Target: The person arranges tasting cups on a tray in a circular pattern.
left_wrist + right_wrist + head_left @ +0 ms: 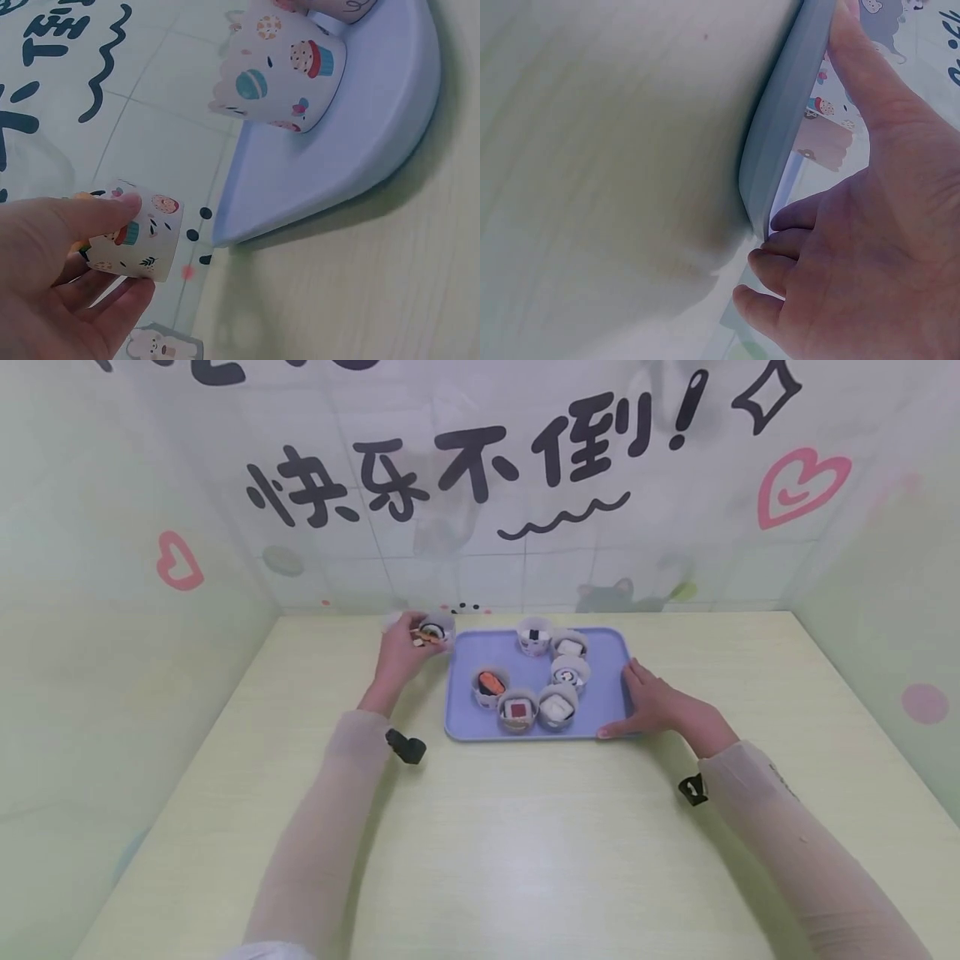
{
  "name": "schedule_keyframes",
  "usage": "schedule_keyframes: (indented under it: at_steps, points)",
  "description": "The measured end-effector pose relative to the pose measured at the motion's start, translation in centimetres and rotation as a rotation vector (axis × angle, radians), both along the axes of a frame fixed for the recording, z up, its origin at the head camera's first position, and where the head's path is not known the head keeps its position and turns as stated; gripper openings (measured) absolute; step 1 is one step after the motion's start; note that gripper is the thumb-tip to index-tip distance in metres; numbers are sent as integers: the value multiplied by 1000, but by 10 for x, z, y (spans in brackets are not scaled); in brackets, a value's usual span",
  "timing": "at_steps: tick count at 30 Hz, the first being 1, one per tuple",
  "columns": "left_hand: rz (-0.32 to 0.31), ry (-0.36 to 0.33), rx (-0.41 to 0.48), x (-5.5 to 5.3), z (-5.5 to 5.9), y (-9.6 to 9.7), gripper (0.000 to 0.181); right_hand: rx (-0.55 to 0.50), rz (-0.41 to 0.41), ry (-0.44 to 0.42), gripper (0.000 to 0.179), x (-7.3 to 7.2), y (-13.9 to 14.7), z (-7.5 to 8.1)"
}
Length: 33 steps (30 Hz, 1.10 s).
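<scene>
My left hand (401, 652) holds a printed paper cup (146, 240) off the tray's far left corner, thumb on one side and fingers on the other. Inside this cup sits a sushi-roll-like piece (432, 633) with a dark wrap. The blue tray (465, 727) lies on the table with several paper cups on it, among them one with an orange-topped sushi piece (491, 683) and one with a red-centred white piece (518, 711). My right hand (656, 702) holds the tray at its right end, thumb at the front edge and fingers along the side rim.
A pale thing with a bear print (161, 343) shows behind the left hand, mostly hidden. The wall (480, 568) with large lettering stands right behind the table (465, 835). Dark wrist devices (405, 747) sit on both sleeves.
</scene>
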<state>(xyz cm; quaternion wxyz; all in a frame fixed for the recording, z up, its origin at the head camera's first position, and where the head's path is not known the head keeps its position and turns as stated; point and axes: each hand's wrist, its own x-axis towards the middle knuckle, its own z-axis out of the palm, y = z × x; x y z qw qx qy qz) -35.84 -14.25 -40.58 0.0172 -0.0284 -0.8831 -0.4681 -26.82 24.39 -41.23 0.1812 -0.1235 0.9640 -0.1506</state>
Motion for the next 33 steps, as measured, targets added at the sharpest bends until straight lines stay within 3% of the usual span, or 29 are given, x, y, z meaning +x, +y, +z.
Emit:
schedule_keyframes:
  at_steps: [9, 17, 24, 33]
  points:
    - [-61, -58, -82, 1, -13, 19, 68, 5, 2, 5, 132, 0, 0, -1]
    - [-174, -80, -103, -1, -23, 29, 64, -1, 6, 11, 132, 0, 0, -2]
    - [-293, -67, -188, 2, -24, 32, 58, -4, 4, 16, 132, -1, 1, -5]
    - [-356, -101, -243, 3, -24, 32, 57, -5, 3, 22, 131, -1, 1, -8]
